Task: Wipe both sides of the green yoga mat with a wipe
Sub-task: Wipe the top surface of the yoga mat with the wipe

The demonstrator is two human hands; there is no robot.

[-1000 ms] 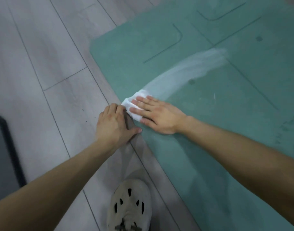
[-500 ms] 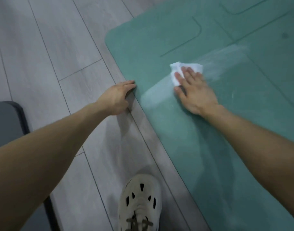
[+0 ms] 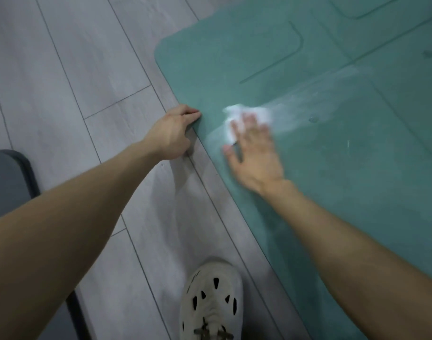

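We press the white wipe (image 3: 244, 116) flat against the green yoga mat (image 3: 332, 168) under our right hand (image 3: 254, 153), fingers spread. Our left hand (image 3: 172, 136) pinches the mat's edge against the floor (image 3: 75, 69).

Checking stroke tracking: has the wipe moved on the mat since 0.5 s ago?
Yes. The wipe under the right hand has slid back toward the mat edge pinned by the left hand, now closer to it.

Matt rubbery mat (image 3: 320, 192), wood-grain floor (image 3: 87, 69), perforated foam shoe (image 3: 211, 300)
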